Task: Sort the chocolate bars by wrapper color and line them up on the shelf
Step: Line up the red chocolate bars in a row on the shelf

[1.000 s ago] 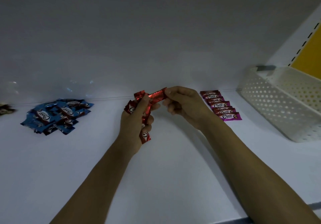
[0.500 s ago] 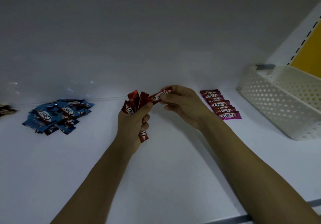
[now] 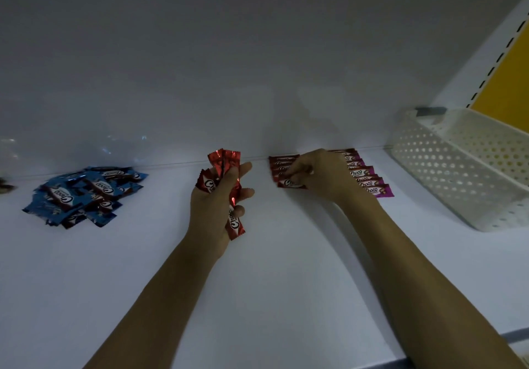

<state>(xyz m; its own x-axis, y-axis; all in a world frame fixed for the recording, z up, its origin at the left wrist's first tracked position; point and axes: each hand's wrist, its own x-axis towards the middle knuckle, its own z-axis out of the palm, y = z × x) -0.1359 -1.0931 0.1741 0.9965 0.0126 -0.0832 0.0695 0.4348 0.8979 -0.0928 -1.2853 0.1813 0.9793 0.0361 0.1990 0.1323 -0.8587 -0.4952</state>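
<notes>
Right hand low on shelf, fingertips pinching one red bar. Bar's long axis runs left-right, parallel to red row, at its near end, touching. Red row just left of purple row. Left hand clamped round red bundle, left of row, apart from it; right hand nearer.

Counts:
- red row: about five with pinched bar, partly hidden
- purple: at least six
- bundle: about four
- blue pile: too jumbled
- basket: one

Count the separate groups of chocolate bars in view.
4: blue pile at left; red bunch in the left hand; red row, front bar pinched by the right hand; purple row right of it, partly hidden.
</notes>
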